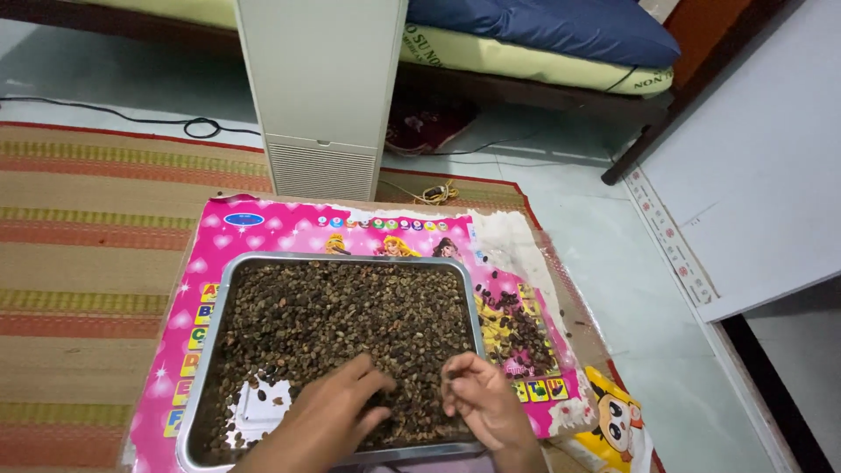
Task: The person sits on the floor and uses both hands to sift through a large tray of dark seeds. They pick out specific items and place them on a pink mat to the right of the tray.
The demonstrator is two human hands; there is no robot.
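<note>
A metal tray [219, 298] lies on a pink printed board [263, 229] spread over a striped woven mat [88, 263] on the floor. The tray is filled almost to its edges with small dark brown beans [350, 315]; only a bare patch of metal shows at its near left corner, with a few loose beans on it.

The left hand [337, 407] rests flat on the beans at the near edge of the tray, its fingers spread and loosely open, closed around nothing. The right hand [477, 398] sits just right of it at the near right corner, fingers curled inward with the tips pinched together over the beans; whether a bean sits between them I cannot tell.

Just right of the tray, on the board, lies a small pile of darker beans [517, 328]. A yellow cartoon print [618, 416] shows at the near right. Far behind stand a white upright appliance [320, 96] and a bed with a blue cushion [543, 26].
</note>
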